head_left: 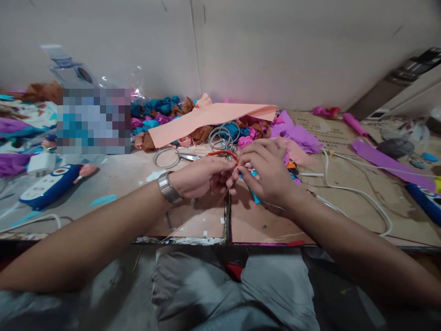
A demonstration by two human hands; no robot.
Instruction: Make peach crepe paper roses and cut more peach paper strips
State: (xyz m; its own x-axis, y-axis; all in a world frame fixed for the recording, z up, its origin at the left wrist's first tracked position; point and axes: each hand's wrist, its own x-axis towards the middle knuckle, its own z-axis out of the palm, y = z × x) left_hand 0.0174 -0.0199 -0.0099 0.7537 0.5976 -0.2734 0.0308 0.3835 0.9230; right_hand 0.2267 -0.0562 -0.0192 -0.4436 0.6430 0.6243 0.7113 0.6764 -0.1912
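Note:
Both my hands meet over the front middle of the table, fingertips nearly touching. My left hand [206, 177], with a metal watch [170, 187] at its wrist, is closed in a pinch. From the right, my right hand [263, 168] is bent over the same spot, thumb and fingers pinched together. Whatever lies between the fingertips is too small and blurred to name. Just behind my left fingers are scissors with orange handles [225, 152], their blades [189, 156] pointing left. Thin grey wire rings [220, 137] lie beyond, and another wire ring [161, 158] lies left of the blades.
A long peach paper strip [193, 124] lies across crumpled coloured pieces [165, 108] along the wall. Left stands a blue and white power strip [51, 186] with a white plug [41, 164]. On the right are purple paper [296, 133], a white cable [361, 195] and a dark cylinder [389, 87].

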